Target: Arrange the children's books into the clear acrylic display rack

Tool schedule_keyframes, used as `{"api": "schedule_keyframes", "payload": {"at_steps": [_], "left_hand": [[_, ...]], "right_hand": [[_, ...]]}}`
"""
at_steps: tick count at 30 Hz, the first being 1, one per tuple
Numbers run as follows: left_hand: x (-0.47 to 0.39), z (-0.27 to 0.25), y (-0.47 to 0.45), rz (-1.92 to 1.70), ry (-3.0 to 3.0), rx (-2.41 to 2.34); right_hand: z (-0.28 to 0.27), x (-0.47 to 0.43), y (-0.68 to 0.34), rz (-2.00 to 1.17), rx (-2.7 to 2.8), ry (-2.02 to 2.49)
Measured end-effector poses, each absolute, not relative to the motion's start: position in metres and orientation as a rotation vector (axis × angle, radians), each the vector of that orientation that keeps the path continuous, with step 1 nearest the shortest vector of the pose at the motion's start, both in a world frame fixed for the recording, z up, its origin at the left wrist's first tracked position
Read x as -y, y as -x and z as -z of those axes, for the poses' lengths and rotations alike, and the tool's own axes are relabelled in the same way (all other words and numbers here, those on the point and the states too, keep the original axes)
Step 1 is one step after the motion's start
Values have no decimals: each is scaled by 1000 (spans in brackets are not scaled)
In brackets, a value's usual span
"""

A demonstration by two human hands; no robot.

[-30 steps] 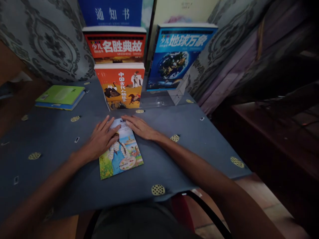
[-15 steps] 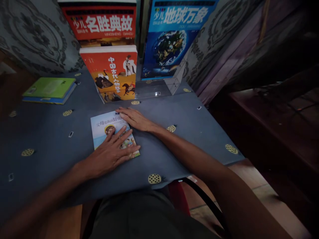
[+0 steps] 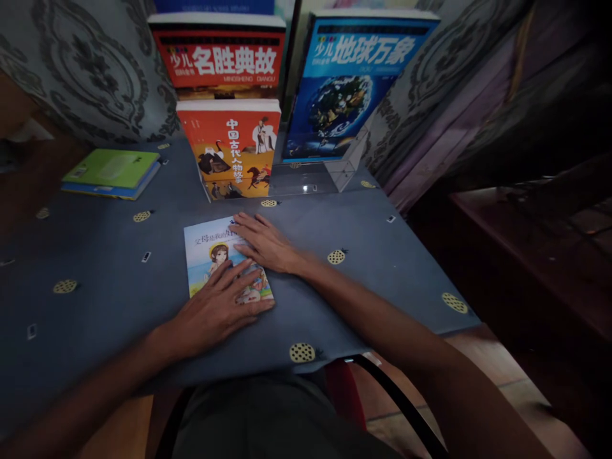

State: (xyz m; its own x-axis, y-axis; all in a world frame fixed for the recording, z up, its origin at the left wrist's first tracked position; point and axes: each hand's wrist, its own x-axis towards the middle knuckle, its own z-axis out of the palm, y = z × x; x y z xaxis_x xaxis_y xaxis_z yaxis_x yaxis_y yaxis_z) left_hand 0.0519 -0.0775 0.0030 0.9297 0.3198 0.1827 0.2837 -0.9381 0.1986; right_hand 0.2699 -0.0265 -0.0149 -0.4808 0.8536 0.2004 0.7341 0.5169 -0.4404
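A thin paperback book with a light blue cover and a drawn figure lies closed and flat on the table. Across its lower part rests my left hand, fingers spread, the thumb side toward me. My right hand lies over the upper right corner and right edge, its fingers stretched out on the cover. Both hands hide parts of the title and picture. Neither hand grasps anything.
Behind the book, a clear acrylic stand holds an orange book, a red book and a blue globe book. Green and blue books are stacked at left. A pineapple-print cloth covers the table.
My right hand has slid a little toward me and further onto the cover. My left hand has shifted slightly down over the book. The view has moved slightly, so everything sits further right.
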Motion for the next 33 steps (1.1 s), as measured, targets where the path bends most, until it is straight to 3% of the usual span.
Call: {"api": "schedule_keyframes", "payload": {"at_steps": [10, 28, 33], "left_hand": [[80, -4, -41, -700, -2711, -605], [57, 6, -4, -503, -2709, -1479], [57, 12, -3, -514, -2686, -1488]], "right_hand": [[15, 73, -265, -294, 2453, 1329], [1, 113, -264, -310, 2548, 1248], [1, 114, -265, -326, 2473, 1379]]}}
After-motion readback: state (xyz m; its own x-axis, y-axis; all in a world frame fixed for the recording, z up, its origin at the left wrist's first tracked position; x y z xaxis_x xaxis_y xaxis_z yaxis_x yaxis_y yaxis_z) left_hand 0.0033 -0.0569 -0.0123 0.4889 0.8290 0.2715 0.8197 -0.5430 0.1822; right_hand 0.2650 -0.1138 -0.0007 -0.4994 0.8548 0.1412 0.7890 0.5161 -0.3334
